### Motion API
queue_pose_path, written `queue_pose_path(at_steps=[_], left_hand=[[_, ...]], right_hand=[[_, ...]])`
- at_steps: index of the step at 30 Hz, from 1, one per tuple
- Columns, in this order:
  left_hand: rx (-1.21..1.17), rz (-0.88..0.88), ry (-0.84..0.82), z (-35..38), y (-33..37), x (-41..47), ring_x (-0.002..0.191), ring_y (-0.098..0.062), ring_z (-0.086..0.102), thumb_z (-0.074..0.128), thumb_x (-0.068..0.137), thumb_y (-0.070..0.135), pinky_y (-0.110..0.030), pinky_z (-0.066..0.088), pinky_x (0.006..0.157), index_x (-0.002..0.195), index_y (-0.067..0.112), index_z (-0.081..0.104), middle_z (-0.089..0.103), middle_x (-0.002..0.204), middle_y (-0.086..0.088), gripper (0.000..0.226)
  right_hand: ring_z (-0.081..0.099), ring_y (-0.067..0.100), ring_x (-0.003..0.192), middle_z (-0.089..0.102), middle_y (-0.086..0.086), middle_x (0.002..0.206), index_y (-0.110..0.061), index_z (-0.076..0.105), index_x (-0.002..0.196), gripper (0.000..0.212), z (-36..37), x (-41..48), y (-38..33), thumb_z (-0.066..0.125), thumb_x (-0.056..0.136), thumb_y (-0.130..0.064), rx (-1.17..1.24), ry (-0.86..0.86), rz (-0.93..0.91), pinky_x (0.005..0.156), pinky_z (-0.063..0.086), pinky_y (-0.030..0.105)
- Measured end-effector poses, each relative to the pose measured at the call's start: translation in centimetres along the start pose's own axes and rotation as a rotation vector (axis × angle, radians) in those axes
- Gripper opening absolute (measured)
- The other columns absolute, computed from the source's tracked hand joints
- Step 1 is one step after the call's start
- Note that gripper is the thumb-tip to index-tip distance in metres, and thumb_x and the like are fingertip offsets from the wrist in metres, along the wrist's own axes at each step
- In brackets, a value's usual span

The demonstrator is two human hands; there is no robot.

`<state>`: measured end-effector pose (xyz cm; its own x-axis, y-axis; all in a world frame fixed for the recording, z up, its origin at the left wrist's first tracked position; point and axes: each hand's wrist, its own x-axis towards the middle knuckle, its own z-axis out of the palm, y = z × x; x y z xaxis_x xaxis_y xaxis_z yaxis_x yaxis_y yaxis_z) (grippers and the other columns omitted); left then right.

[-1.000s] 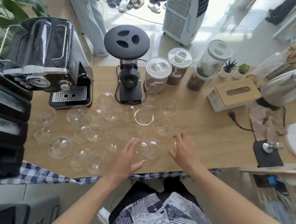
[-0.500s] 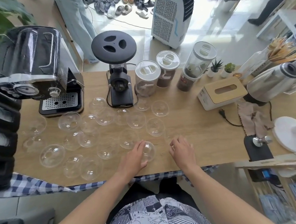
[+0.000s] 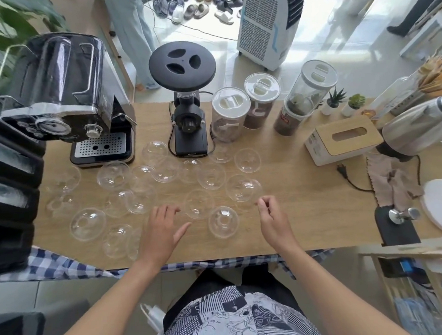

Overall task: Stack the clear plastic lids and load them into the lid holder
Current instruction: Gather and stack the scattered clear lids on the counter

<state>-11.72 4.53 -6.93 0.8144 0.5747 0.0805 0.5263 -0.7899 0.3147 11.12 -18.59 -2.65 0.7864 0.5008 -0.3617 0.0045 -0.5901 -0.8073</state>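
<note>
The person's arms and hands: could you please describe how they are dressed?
Both forearms are bare, with no sleeves in view. The left hand and right hand wear no gloves, and no rings, watch or bracelets show.

Bright room, wooden table (image 3: 294, 194) by a sunlit floor (image 3: 338, 64).

We look down on a light wood table with a blue checked cloth (image 3: 55, 265) hanging at its near edge. Behind it we see a pale tiled floor in strong daylight, shoes (image 3: 199, 5) scattered at the top and a cable trailing across the tiles. A white air cooler (image 3: 268, 24) stands on the floor past the table. Green plant leaves (image 3: 7, 27) fill the top left corner. At far right we catch a white shelf (image 3: 424, 35), and a light wood rack (image 3: 413, 285) stands lower right.
</note>
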Motion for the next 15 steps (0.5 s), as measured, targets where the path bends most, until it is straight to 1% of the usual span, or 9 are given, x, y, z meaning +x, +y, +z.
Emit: queue_pose_path(at_steps=[1,2,3,5,6,8,10,12,15], left_hand=[[0.045,-0.026,-0.029,-0.2,-0.7,-0.3,0.104,-0.021,0.062,0.085,0.088,0.059,-0.035,0.053,0.080,0.124,0.017,0.072,0.069,0.115,0.002,0.057],[0.080,-0.046,-0.067,-0.5,-1.2,-0.6,0.107,-0.021,0.062,0.088,0.083,0.060,-0.035,0.050,0.081,0.124,0.019,0.073,0.070,0.115,0.003,0.060],[0.106,-0.060,-0.103,-0.6,-1.6,-0.8,0.109,-0.021,0.062,0.091,0.080,0.059,-0.036,0.046,0.082,0.124,0.022,0.073,0.071,0.116,0.004,0.060],[0.134,-0.080,-0.154,-0.9,-2.0,-1.0,0.113,-0.021,0.062,0.093,0.081,0.054,-0.036,0.042,0.084,0.124,0.026,0.076,0.073,0.117,0.008,0.054],[0.137,-0.088,-0.164,-1.1,-1.9,-1.0,0.114,-0.020,0.062,0.092,0.084,0.050,-0.036,0.041,0.085,0.121,0.027,0.077,0.075,0.116,0.009,0.046],[0.126,-0.092,-0.147,-1.3,-1.6,-0.9,0.111,-0.020,0.064,0.090,0.090,0.041,-0.037,0.039,0.083,0.110,0.028,0.080,0.078,0.110,0.011,0.025],[0.103,-0.095,-0.105,-1.6,-1.3,-0.9,0.106,-0.020,0.065,0.088,0.094,0.035,-0.036,0.034,0.080,0.101,0.027,0.082,0.080,0.104,0.011,0.013],[0.053,-0.115,-0.046,-1.8,-1.1,-0.9,0.103,-0.018,0.065,0.084,0.096,0.034,-0.034,0.029,0.080,0.103,0.027,0.082,0.079,0.103,0.013,0.010],[-0.048,-0.156,0.040,-2.4,-1.0,-0.8,0.100,-0.014,0.064,0.078,0.101,0.035,-0.033,0.029,0.082,0.107,0.028,0.082,0.078,0.103,0.015,0.010]], right_hand=[[0.065,0.010,0.083,0.070,0.000,0.098,-0.026,0.066,0.112,0.025,0.4,-0.1,-0.1,0.045,0.120,-0.037,0.002,-0.064,0.025,0.077,0.052,0.031],[0.067,0.015,0.094,0.071,0.002,0.105,-0.024,0.067,0.113,0.027,0.8,-0.2,-0.1,0.045,0.121,-0.037,0.003,-0.120,0.049,0.082,0.053,0.031],[0.067,0.017,0.102,0.071,0.001,0.109,-0.023,0.068,0.114,0.028,1.2,-0.3,0.0,0.045,0.121,-0.037,0.007,-0.170,0.069,0.085,0.052,0.030],[0.064,0.014,0.104,0.068,-0.004,0.110,-0.022,0.069,0.114,0.028,1.8,-0.5,0.4,0.045,0.121,-0.036,0.021,-0.252,0.099,0.087,0.049,0.029],[0.063,0.013,0.103,0.066,-0.005,0.109,-0.021,0.069,0.114,0.028,2.1,-0.6,0.7,0.045,0.121,-0.035,0.030,-0.283,0.116,0.087,0.047,0.028],[0.061,0.015,0.101,0.064,-0.004,0.109,-0.016,0.069,0.117,0.031,2.8,-0.8,1.2,0.045,0.121,-0.036,0.043,-0.322,0.153,0.085,0.046,0.027],[0.061,0.013,0.099,0.065,-0.002,0.110,-0.015,0.067,0.117,0.033,3.4,-0.9,1.5,0.044,0.121,-0.038,0.023,-0.322,0.171,0.083,0.046,0.026],[0.064,0.013,0.102,0.068,0.000,0.112,-0.018,0.066,0.114,0.031,3.9,-1.0,1.6,0.044,0.121,-0.038,0.004,-0.307,0.179,0.082,0.046,0.026],[0.068,0.020,0.113,0.073,0.004,0.117,-0.018,0.065,0.116,0.030,4.6,-1.0,1.7,0.044,0.121,-0.038,0.005,-0.294,0.194,0.086,0.049,0.027]])
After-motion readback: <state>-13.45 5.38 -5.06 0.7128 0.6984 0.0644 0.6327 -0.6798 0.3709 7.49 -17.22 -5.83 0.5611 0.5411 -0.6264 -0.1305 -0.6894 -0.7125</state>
